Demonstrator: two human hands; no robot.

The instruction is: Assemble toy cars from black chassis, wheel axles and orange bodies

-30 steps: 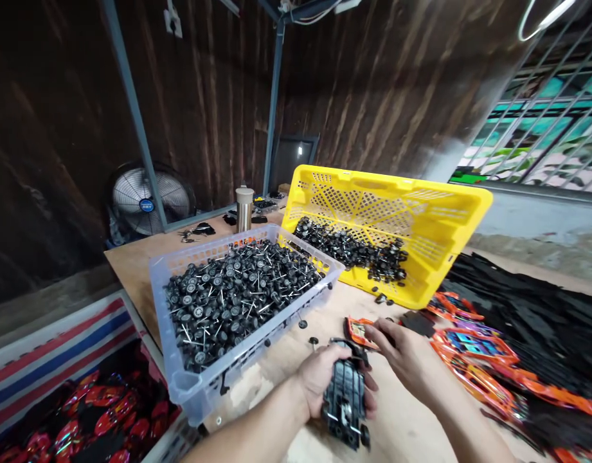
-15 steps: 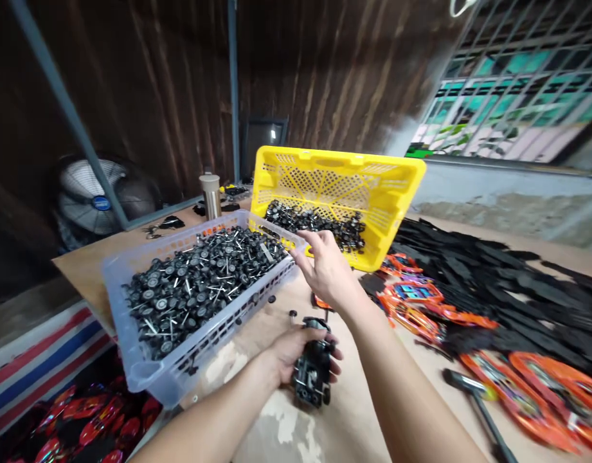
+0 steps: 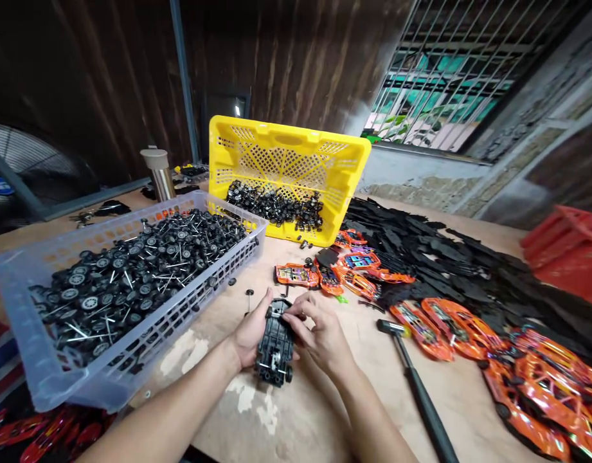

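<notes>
Low over the wooden table [image 3: 305, 418], the left hand [image 3: 250, 331] grips a black toy-car chassis [image 3: 275, 346] from its side, while the right hand [image 3: 322, 337] pinches the chassis's far end with its fingertips. A hammer [image 3: 416, 386] lies to the right. To the left is a clear basket [image 3: 146, 337] of axled wheels [image 3: 141, 270] — beyond, orange car bodies [image 3: 296, 275], then a tilted yellow crate [image 3: 286, 151].

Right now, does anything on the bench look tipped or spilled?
Yes. The yellow crate stands tipped toward the person, its wheel sets piled at the low edge, with stray wheels on the table just outside it. One loose wheel axle also lies beside the clear basket.
</notes>
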